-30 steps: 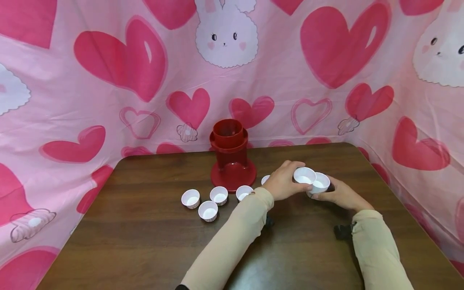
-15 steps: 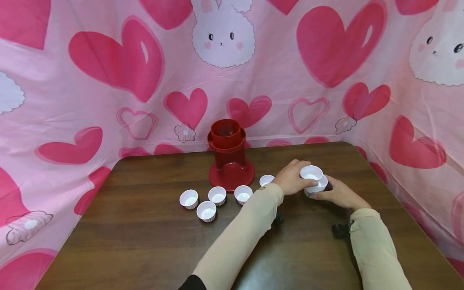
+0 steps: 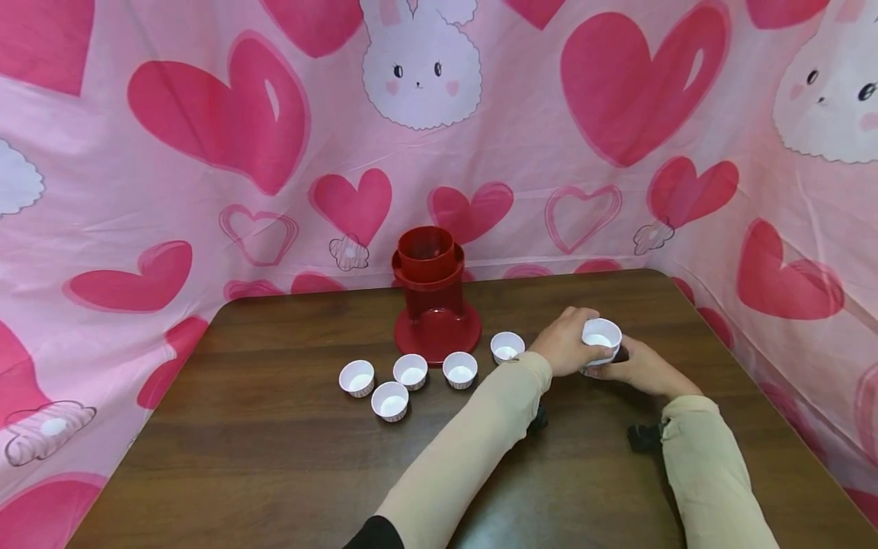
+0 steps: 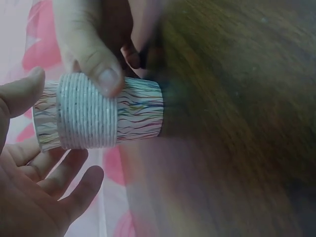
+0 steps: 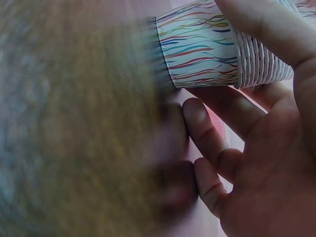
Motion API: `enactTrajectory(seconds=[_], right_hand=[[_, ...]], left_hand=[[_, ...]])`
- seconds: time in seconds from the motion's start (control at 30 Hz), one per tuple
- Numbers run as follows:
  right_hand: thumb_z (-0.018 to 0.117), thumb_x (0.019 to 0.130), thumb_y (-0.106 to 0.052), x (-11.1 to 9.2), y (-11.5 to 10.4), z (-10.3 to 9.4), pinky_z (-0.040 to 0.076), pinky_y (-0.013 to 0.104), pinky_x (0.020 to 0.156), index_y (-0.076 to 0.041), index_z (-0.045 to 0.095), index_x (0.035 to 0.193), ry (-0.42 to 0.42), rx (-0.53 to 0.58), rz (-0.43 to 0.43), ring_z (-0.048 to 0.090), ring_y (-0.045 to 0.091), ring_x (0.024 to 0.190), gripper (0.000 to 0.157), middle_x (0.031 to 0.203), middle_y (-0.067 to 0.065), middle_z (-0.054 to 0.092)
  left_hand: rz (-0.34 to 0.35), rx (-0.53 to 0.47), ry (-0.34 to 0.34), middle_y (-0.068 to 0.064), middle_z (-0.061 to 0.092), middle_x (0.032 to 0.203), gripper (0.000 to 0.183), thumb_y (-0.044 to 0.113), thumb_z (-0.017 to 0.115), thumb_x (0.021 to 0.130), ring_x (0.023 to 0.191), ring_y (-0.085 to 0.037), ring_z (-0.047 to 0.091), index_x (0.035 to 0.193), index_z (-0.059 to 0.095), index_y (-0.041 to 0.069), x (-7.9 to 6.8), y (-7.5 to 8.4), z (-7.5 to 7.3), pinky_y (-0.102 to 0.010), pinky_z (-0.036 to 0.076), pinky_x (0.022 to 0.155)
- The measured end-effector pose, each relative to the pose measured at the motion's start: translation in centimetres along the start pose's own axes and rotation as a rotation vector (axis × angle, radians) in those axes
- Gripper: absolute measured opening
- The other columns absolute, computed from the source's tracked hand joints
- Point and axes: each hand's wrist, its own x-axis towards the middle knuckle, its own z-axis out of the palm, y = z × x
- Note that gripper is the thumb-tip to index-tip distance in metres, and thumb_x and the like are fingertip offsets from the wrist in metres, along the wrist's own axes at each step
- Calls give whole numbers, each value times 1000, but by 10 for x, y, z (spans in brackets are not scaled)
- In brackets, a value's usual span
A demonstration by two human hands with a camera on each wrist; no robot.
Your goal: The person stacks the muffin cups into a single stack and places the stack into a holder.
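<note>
Over at the table's (image 3: pixel 274 427) right side, both hands, left hand (image 3: pixel 565 343) and right hand (image 3: pixel 638 367), pinch a feather-light, crushable stack of paper cups (image 3: pixel 600 341), best held gently by its sides.

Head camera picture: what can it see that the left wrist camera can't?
Only the head view shows the red plastic stand, five loose white paper cups and the pink heart cloth. Only the left wrist view shows the colourful wavy stripes on the stacked cups' sides. Both show the left hand and right hand holding the stacked paper cups.
</note>
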Motion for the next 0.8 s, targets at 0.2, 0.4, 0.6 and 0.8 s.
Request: enactTrajectory(seconds=[0.2,0.4,0.6,0.8], right_hand=[[81,87,-31,0,-1,-1,43,64,97,4,47,140,2,-12,-26,54,36,111,72,128,22,59],[81,87,-31,0,0,0,41,64,98,2,48,142,7,-19,-51,53,36,114,72,131,21,59],[82,86,-32,0,1,1,40,65,100,2,47,143,19,-19,-48,53,38,116,75,132,22,58],[81,87,-29,0,0,0,38,67,101,6,44,145,11,-13,-46,51,42,121,77,136,27,54]], left_hand=[[1,23,-4,5,54,128,63,42,79,88,103,-4,55,142,55,17,2,-3,5,-19,44,90],[-28,53,6,4,55,124,62,40,81,87,98,-5,56,140,59,16,2,-3,10,-19,45,87],[-58,102,34,4,59,122,63,41,82,85,99,-5,58,140,60,18,-3,0,11,-21,47,86],[-2,194,-30,4,60,130,63,37,75,92,112,-6,59,148,53,19,-12,-4,2,-21,45,93]])
